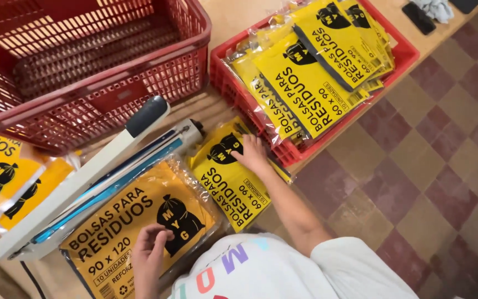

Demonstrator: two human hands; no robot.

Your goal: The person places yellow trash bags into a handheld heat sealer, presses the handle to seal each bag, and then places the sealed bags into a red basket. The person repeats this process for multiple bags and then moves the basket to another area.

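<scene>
Hands on yellow packets beside heat sealer

The left hand sits low and close to the body, palm down, its fingers curled with the tips pressing downward. The right arm stretches forward, bare from the short sleeve, and the right hand lies flat, fingers spread, near the bench's right edge

Left hand hides part of orange packet.
</scene>
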